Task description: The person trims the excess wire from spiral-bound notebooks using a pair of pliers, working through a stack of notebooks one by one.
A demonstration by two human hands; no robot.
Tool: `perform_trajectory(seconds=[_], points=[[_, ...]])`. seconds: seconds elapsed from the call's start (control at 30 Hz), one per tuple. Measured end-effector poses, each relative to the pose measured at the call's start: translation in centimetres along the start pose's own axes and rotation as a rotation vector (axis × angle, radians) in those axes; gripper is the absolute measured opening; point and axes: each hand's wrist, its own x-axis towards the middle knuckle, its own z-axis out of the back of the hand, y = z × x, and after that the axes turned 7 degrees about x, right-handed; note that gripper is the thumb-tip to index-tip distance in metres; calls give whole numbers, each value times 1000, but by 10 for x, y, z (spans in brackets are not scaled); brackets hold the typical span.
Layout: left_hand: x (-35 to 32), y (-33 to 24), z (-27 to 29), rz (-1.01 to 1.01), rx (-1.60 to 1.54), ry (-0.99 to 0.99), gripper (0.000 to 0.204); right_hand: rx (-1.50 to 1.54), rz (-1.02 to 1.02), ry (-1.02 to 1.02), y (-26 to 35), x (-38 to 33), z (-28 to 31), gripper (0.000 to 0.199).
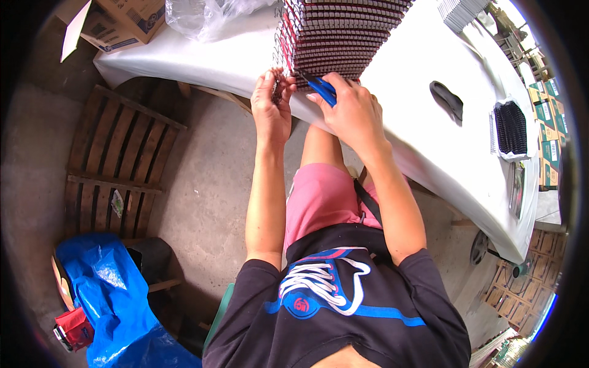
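Observation:
A tall stack of spiral-bound notebooks [343, 43] stands at the table's near edge, its rows of dark and red coils facing me. At the stack's lower left corner is my left hand [273, 113], its fingers curled round a dark, coil-like binding end [278, 92]. Whether that piece is joined to the stack I cannot tell. My right hand [356, 110] is closed on pliers with blue handles [323, 90]. Their dark jaws point left, toward the left fingers and the coils. Part of the handles is hidden in the palm.
The white-covered table [417, 92] carries a black strap-like item [446, 100], a bundle of black coils [511, 129] and more notebooks [461, 12]. Clear plastic [211, 15] and a cardboard box [132, 24] lie far left. A wooden pallet [116, 162] and blue sheeting [116, 294] are left.

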Motion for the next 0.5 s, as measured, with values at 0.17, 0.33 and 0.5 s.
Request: perform_trajectory(seconds=[0.17,0.33,0.5], points=[[-3,-18,-4,135,-211,-62,37,-79,175,-268,-6,-11,3,38],[-3,-24,-16,45,119,26,34,-107,165,-263,-2,-4,-1,39],[1,-21,-19,10,212,1,27,-187,180,-266,2,-3,-4,37]])
